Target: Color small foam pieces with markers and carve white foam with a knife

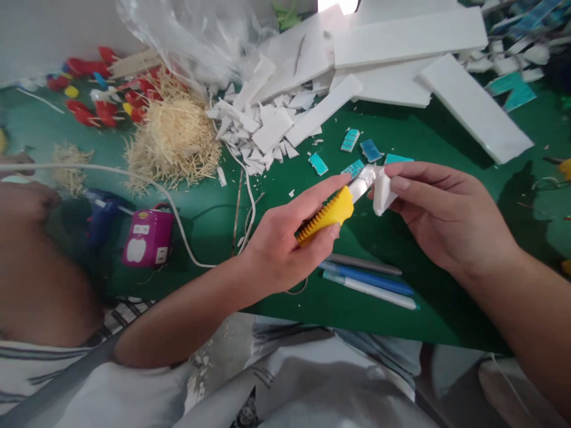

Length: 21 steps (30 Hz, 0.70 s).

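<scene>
My left hand (285, 241) is wrapped round a yellow utility knife (329, 214), its blade pointing up and to the right. Between the thumb and fingers of my right hand (441, 208) is a small white foam piece (382, 193). The blade's tip end is at the foam's upper left edge; whether it cuts in I cannot tell. Behind my hands lie small foam pieces coloured blue, among them a dark blue one (370, 150) and a striped one (350, 139). Below the hands, a grey marker, a blue marker (379, 279) and a white marker (370, 290) lie side by side.
White foam boards (410, 38) and a heap of foam scraps (267, 128) fill the back. To the left are wood shavings (173, 137), red pieces on sticks (107, 113), a purple power adapter (148, 238), a glue gun (104, 211) and a white cable (182, 238). Another person's arm (40, 261) reaches in.
</scene>
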Available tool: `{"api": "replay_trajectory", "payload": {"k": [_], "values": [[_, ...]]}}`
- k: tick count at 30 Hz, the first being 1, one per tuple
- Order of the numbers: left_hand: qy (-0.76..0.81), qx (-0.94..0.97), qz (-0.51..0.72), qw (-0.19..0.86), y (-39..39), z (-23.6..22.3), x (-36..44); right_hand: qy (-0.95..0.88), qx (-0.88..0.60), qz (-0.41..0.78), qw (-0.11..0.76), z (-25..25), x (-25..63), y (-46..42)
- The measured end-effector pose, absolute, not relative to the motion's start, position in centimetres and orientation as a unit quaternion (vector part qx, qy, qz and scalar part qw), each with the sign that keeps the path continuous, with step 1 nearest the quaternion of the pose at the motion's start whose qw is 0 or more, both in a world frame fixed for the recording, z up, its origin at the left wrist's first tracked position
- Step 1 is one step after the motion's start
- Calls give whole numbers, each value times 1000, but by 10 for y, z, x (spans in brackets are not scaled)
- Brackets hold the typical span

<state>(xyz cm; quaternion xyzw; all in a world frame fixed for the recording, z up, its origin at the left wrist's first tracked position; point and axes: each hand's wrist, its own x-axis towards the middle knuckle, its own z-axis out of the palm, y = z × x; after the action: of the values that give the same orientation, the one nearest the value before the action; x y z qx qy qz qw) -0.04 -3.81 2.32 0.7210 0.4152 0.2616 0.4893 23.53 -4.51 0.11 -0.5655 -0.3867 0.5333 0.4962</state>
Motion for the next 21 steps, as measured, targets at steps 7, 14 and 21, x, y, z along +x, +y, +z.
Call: {"api": "replay_trajectory", "payload": {"k": [7, 14, 21], "values": [[405, 727, 258, 491, -37, 22, -1, -394, -544, 551, 494, 3, 234, -47], [409, 723, 244, 500, -37, 22, 1, -346, -532, 564, 529, 6, 231, -46], [407, 716, 245, 512, -38, 20, 0, -368, -538, 555, 517, 4, 232, -47]]}}
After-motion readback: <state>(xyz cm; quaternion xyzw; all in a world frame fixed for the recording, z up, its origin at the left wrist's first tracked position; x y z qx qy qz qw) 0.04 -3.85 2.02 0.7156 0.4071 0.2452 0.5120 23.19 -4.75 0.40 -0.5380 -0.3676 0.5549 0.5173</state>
